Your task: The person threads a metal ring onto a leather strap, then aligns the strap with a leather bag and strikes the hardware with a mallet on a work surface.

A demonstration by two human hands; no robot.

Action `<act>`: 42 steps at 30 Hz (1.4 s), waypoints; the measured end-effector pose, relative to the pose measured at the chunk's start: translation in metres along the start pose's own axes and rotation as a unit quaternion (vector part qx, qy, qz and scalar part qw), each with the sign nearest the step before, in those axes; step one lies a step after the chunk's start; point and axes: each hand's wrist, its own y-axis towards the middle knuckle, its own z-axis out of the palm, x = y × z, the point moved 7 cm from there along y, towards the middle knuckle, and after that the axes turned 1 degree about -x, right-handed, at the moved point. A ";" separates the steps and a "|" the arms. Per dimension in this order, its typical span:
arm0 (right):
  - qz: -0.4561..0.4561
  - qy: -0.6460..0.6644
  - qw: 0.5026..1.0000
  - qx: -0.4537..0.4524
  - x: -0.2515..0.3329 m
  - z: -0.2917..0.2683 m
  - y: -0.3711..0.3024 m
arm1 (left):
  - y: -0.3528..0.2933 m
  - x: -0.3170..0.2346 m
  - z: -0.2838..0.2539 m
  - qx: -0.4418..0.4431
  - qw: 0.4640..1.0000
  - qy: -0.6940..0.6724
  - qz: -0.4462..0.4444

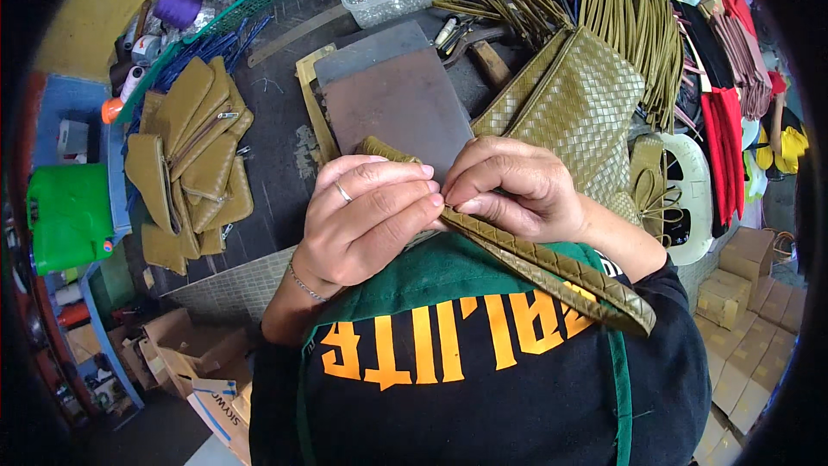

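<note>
An olive woven strap (pixel 552 263) is pinched between both hands in front of my chest, its long loop hanging down to the right over my apron. My left hand (pixel 366 220), with a ring and a bracelet, grips it between thumb and fingers; a short stretch of olive strap (pixel 388 150) sticks out above these fingers. Fingertips of my right hand (pixel 522 190) close on the strap right beside the left ones, hiding what lies between them. Just beyond the hands is a flat grey-brown slab (pixel 388 95). Olive woven panels (pixel 591 95) lie beyond my right hand.
Several olive zip pouches (pixel 194 160) are piled on the left of the table. A clear plastic bin (pixel 405 4) of small metal parts stands at the back. Bundled olive strips (pixel 617 17) lie far right. Cardboard boxes (pixel 198 345) sit lower left, beneath a green canister (pixel 69 217).
</note>
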 end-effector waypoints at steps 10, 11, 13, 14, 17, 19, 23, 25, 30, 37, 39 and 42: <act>0.061 0.051 0.993 -0.090 -0.016 0.004 -0.006 | 0.001 0.019 0.006 -0.043 0.989 -0.108 -0.090; 0.060 0.054 0.993 -0.087 -0.018 0.003 -0.004 | 0.000 0.021 0.008 -0.026 0.989 -0.107 -0.103; 0.065 -0.023 0.994 -0.087 -0.021 0.000 -0.002 | -0.003 0.024 0.011 -0.017 0.990 -0.093 -0.107; 0.058 -0.031 0.993 -0.099 -0.022 0.000 -0.004 | -0.003 0.022 0.010 -0.020 0.990 -0.086 -0.114; 0.126 0.023 0.983 -0.130 -0.027 0.003 -0.008 | -0.004 0.022 0.009 -0.027 0.988 -0.092 -0.122; 0.124 0.016 0.984 -0.123 -0.022 0.000 -0.007 | -0.003 0.022 0.008 -0.032 0.986 -0.107 -0.123; 0.075 -0.038 0.992 -0.092 -0.017 -0.001 -0.005 | -0.001 0.020 0.005 -0.028 0.988 -0.092 -0.118; 0.048 -0.039 0.994 -0.085 -0.015 -0.004 -0.004 | -0.001 0.018 0.005 -0.016 0.990 -0.086 -0.110; -0.030 -0.084 0.996 -0.021 0.005 -0.006 -0.002 | -0.002 0.008 0.005 0.001 0.999 -0.019 -0.030; 0.018 -0.010 1.000 0.002 -0.002 -0.005 -0.003 | -0.002 0.001 0.003 0.005 1.000 -0.015 0.006; 0.055 0.068 0.996 -0.003 -0.010 -0.003 -0.006 | -0.003 0.001 0.003 0.004 1.000 -0.020 0.007; 0.051 0.072 0.996 -0.006 -0.009 -0.003 -0.006 | -0.004 0.008 0.002 -0.006 0.998 -0.054 -0.038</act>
